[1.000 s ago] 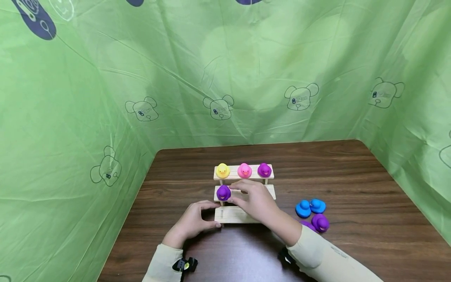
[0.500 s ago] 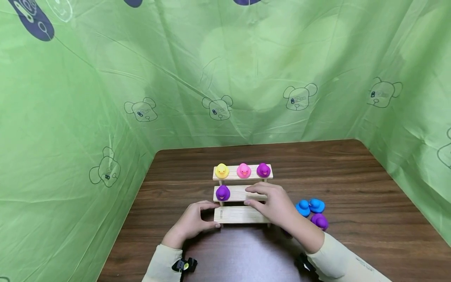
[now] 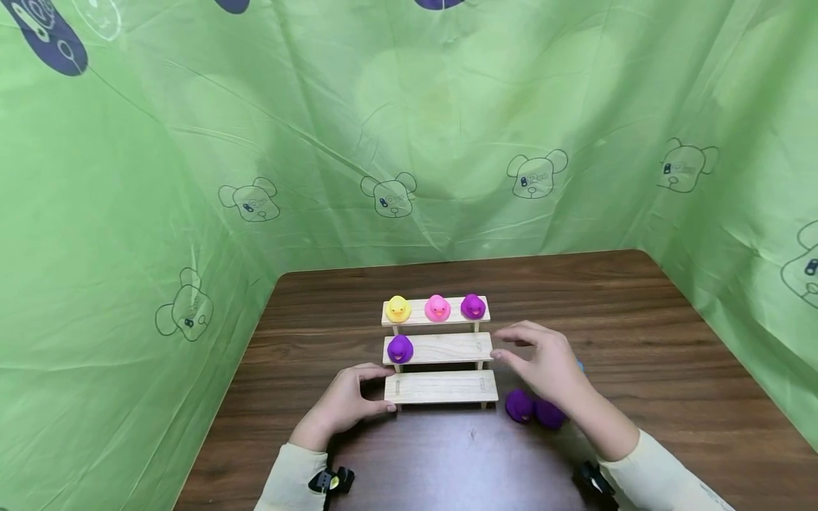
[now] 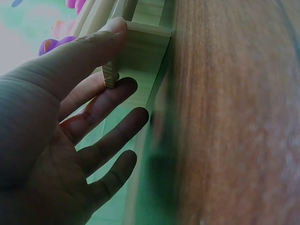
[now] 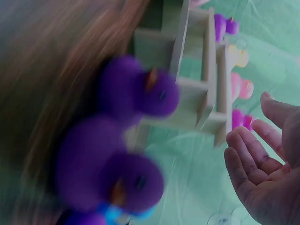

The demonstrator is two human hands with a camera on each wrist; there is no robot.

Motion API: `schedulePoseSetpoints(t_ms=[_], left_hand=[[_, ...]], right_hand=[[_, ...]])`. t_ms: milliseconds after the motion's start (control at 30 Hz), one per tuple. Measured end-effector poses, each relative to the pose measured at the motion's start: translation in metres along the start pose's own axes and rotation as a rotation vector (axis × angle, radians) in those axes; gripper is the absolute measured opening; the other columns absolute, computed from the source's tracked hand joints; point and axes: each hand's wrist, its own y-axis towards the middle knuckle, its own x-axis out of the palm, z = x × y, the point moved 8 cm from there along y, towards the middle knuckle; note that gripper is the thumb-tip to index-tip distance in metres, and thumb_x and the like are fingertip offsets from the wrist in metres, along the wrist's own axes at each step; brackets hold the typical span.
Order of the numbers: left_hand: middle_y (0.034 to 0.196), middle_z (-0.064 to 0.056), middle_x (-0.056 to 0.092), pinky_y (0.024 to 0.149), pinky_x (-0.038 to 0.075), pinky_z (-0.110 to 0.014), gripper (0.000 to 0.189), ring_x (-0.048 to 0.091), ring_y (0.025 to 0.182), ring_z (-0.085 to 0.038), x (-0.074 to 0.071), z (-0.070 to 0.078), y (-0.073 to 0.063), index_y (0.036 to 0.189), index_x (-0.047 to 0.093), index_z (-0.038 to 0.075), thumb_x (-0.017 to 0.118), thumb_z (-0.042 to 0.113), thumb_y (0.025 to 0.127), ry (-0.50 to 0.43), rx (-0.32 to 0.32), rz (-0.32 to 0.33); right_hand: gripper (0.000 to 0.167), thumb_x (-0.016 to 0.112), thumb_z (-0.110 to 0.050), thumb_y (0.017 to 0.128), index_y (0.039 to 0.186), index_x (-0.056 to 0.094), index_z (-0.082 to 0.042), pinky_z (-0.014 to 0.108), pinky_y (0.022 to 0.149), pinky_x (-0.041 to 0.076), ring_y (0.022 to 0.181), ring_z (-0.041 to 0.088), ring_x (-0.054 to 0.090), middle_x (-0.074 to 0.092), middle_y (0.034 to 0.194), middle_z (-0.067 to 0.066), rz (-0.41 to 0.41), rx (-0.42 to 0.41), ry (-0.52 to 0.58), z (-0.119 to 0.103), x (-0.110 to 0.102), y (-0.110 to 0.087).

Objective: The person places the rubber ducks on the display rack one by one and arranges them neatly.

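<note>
A three-step wooden display stand [image 3: 441,387] stands on the table. My left hand [image 3: 348,401] holds the left end of its lowest step, thumb at the front edge and fingers at the back, as the left wrist view shows. On the top step sit a yellow rubber duck [image 3: 398,309], a pink rubber duck [image 3: 437,309] and a purple rubber duck [image 3: 473,307]. Another purple duck [image 3: 400,349] sits at the left of the middle step. My right hand [image 3: 552,362] is in the air right of the stand, fingers loosely bent and holding nothing.
Two loose purple ducks [image 3: 519,406] lie on the table [image 3: 319,305] right of the stand, below my right hand. A bit of blue duck [image 3: 580,365] shows behind that hand. A green printed cloth [image 3: 447,142] walls the table's back and sides.
My right hand has left the purple duck on the middle step and moved right, off the stand toward the loose ducks. My left hand stays at the stand's left end.
</note>
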Motion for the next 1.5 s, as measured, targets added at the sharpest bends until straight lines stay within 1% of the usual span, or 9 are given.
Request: schedulePoseSetpoints(t_ms=[167,300,500,600,767,933,1100,1367,1500], left_hand=[[0.122,0.010,0.071,0.109,0.050,-0.042,0.054,0.064,0.120,-0.014,0.000,0.001,0.000,0.125,0.077,0.023,0.097,0.032,0.075,0.003,0.001,0.002],[0.122,0.008,0.072,0.109,0.050,-0.043,0.054,0.064,0.119,-0.015,-0.001,0.001,0.000,0.124,0.077,0.021,0.098,0.029,0.075,0.001,-0.003,0.006],[0.123,0.009,0.072,0.110,0.049,-0.043,0.055,0.064,0.120,-0.015,-0.003,0.000,0.000,0.125,0.077,0.021,0.098,0.029,0.074,0.007,-0.005,0.009],[0.122,0.011,0.071,0.110,0.049,-0.043,0.056,0.064,0.120,-0.015,-0.004,0.000,0.000,0.125,0.077,0.021,0.098,0.030,0.074,0.010,-0.002,0.013],[0.119,0.011,0.072,0.109,0.049,-0.043,0.056,0.065,0.118,-0.014,-0.005,-0.001,-0.001,0.124,0.078,0.020,0.098,0.029,0.073,0.013,-0.002,0.019],[0.121,0.011,0.072,0.110,0.049,-0.042,0.056,0.065,0.119,-0.014,-0.005,-0.001,0.000,0.124,0.078,0.020,0.098,0.028,0.073,0.027,0.000,0.017],[0.121,0.012,0.072,0.111,0.048,-0.040,0.056,0.064,0.120,-0.011,-0.003,-0.001,0.001,0.125,0.078,0.021,0.099,0.027,0.073,0.015,-0.019,0.005],[0.122,0.011,0.072,0.110,0.048,-0.042,0.057,0.064,0.120,-0.014,-0.002,0.000,0.001,0.125,0.077,0.019,0.098,0.028,0.073,0.015,-0.003,0.003],[0.123,0.009,0.072,0.110,0.048,-0.043,0.056,0.064,0.121,-0.016,0.000,0.001,0.002,0.125,0.077,0.018,0.098,0.028,0.074,0.015,0.004,-0.002]], right_hand=[[0.028,0.091,-0.020,0.083,0.109,0.080,-0.014,0.047,0.079,0.062,0.093,0.023,0.074,0.077,0.104,-0.001,0.048,0.050,-0.079,0.030,-0.018,-0.008],[0.028,0.091,-0.021,0.084,0.108,0.079,-0.012,0.051,0.076,0.061,0.089,0.028,0.074,0.078,0.103,0.002,0.066,0.096,-0.129,0.053,-0.031,-0.015],[0.033,0.090,-0.027,0.086,0.112,0.079,-0.011,0.056,0.079,0.058,0.093,0.034,0.073,0.078,0.107,0.008,0.044,0.175,-0.164,0.077,-0.048,-0.021],[0.037,0.088,-0.033,0.088,0.115,0.078,-0.010,0.057,0.079,0.057,0.095,0.037,0.072,0.077,0.109,0.011,0.017,0.220,-0.186,0.087,-0.053,-0.023],[0.050,0.082,-0.046,0.090,0.121,0.076,-0.006,0.061,0.082,0.055,0.098,0.040,0.073,0.076,0.114,0.017,-0.068,0.308,-0.218,0.106,-0.054,-0.029],[0.058,0.080,-0.052,0.091,0.125,0.074,-0.005,0.064,0.089,0.052,0.105,0.043,0.071,0.075,0.114,0.020,-0.162,0.384,-0.218,0.118,-0.049,-0.037],[0.060,0.079,-0.054,0.091,0.126,0.073,-0.005,0.065,0.090,0.051,0.109,0.045,0.068,0.076,0.114,0.019,-0.205,0.415,-0.210,0.125,-0.047,-0.043],[0.064,0.078,-0.061,0.088,0.124,0.075,-0.008,0.066,0.091,0.051,0.111,0.046,0.068,0.076,0.112,0.018,-0.267,0.463,-0.193,0.134,-0.043,-0.050],[0.059,0.080,-0.057,0.088,0.122,0.076,-0.010,0.064,0.088,0.053,0.108,0.045,0.068,0.077,0.110,0.016,-0.286,0.470,-0.195,0.135,-0.041,-0.054]])
